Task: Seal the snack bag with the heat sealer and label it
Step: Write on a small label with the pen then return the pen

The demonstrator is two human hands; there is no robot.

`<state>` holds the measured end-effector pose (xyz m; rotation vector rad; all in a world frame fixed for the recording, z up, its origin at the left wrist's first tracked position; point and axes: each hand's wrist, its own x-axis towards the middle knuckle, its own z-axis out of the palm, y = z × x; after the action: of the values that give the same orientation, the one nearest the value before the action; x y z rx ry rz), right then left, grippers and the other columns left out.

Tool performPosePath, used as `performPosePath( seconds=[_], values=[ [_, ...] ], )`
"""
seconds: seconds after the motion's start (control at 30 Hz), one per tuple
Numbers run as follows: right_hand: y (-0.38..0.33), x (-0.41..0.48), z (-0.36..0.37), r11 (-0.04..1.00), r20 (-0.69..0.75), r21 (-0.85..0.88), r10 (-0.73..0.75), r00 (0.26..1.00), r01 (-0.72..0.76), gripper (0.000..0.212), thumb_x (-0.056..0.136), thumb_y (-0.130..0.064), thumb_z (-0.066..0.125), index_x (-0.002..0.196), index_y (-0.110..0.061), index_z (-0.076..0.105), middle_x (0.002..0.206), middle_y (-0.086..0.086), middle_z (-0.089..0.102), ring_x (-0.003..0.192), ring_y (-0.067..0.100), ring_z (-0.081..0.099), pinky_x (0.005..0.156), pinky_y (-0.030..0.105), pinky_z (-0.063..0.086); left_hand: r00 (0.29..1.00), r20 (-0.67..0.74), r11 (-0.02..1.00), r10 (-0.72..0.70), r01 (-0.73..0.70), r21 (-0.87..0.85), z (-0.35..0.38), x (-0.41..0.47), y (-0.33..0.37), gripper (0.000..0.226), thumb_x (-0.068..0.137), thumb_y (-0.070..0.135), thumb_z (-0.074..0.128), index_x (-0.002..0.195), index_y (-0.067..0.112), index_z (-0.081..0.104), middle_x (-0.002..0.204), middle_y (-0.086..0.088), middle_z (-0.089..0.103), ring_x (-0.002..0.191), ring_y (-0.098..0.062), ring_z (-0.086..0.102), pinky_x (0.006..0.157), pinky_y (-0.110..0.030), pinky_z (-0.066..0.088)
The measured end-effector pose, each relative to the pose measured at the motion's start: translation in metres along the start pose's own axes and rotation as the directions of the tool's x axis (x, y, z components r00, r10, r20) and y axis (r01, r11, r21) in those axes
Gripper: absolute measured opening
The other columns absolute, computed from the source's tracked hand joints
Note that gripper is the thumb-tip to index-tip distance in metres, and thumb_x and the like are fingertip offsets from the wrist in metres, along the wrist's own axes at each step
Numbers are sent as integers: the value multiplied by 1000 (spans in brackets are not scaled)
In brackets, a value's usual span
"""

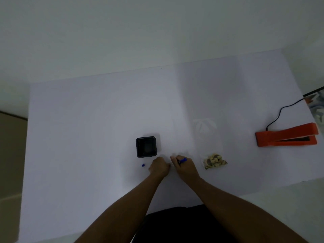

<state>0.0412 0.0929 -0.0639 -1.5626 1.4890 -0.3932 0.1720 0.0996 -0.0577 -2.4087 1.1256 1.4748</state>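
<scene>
Dim, greyish light is washing over the white rectangular table (87,137); soft blur is smearing detail, edges are bowing from wide-angle distortion, and faint shadows are perhaps falling leftward.

Clear snack bag (211,149) lying flat on the white bench (87,137), a clump of pale brown pieces bunched at its near end, far end empty and nearly see-through. Orange heat sealer (285,137) well to the right, resting on the bench, jaw parted toward the right, black cord (280,113) trailing from its back end
</scene>
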Motion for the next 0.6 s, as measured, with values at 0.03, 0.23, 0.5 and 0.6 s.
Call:
performPosePath(
  seconds=[0.03,0.23,0.5,0.6],
  values=[
    [-1,0,0,1000,-1,5,-1,1000,1,47,98,-28,57,56,-24,35,51,-6,37,48,10,39,51,28,34,1000,-2,1000,0,0,2,0,0,0,25,91,32,60,98,8,60,99,-11,66,88,-26,64,82,-40,56],
    [1,1,-3,1000,-43,-23,-18,999,17,48,98,-23,57,56,-24,33,50,-8,33,46,8,35,50,24,31,1000,0,1000,5,-5,5,0,1,-1,29,91,34,59,102,7,60,101,-11,66,90,-26,65,81,-38,56],
    [4,-3,4,992,50,-101,-72,996,77,37,99,-24,54,63,-20,46,57,-12,42,53,4,43,55,12,32,1000,-10,1000,-3,3,16,-1,0,0,26,91,31,58,99,7,61,100,-12,67,88,-27,65,80,-38,57],
    [4,-4,10,991,99,-121,-43,994,55,34,99,-25,53,66,-19,51,60,-14,45,54,0,45,57,12,32,1000,-13,999,-5,5,39,-1,0,0,21,92,27,56,95,7,61,100,-12,67,88,-26,66,81,-39,57]
  ],
)
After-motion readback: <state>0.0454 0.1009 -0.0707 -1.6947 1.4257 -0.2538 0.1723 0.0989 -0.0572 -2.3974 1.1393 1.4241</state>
